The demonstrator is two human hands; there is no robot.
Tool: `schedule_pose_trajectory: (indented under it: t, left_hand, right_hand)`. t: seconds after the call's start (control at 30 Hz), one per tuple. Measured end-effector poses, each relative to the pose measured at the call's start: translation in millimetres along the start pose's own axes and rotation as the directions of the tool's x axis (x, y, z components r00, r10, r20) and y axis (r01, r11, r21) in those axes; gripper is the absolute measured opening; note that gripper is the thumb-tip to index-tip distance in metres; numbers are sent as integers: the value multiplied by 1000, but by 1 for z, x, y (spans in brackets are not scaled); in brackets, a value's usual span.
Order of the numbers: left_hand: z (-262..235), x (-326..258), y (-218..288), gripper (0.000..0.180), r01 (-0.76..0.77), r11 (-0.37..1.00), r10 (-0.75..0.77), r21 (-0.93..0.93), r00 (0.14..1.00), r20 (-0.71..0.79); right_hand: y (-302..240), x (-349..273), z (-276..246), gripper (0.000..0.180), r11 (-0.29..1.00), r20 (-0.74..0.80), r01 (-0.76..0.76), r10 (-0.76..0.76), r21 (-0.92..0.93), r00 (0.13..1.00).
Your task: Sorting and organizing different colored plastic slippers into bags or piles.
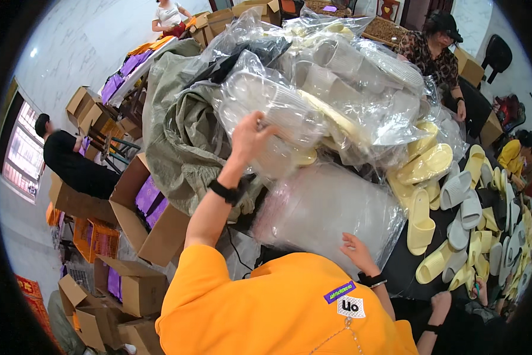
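Note:
My left hand (252,139) is closed on a clear plastic bag with pale grey slippers (272,103) inside, held up against the front of a large heap of bagged slippers (360,77). Just below lies a flat stack of clear plastic bags (331,207). My right hand (357,251) is over the near right edge of that stack, fingers apart and nothing seen in them. Grey-green cloth (180,130) bunches up left of the heap.
Loose yellow slippers (420,222) and grey ones (471,208) cover the right of the black table. Another person's hand (440,302) is near my right arm. Open cardboard boxes (150,225) stand at left beside an orange crate (95,238). Co-workers sit around.

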State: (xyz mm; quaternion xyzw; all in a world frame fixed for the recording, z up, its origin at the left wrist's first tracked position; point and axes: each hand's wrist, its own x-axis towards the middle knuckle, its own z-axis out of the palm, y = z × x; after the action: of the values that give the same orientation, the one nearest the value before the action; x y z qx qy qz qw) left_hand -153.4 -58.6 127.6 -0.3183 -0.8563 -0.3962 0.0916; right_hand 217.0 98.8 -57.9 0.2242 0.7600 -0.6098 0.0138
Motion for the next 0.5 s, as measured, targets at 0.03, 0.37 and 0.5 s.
schedule_pose_trajectory:
  t: [0.03,0.37,0.5]
  left_hand:
    - [0,-14,17,44,19,999,-17,-29,998,55]
    - [116,-161,45,33,257,848,75,-463,806,586]
    - [128,-151,-19,28,221,872,-83,-436,946,314]
  right_hand:
    - [-1,-1,1,54,995,34,6,-9,97,999]
    - [17,16,-26,72,735,-212,42,140,677,967]
    - [47,-21,-41,67,683,-410,8,430,731,804]
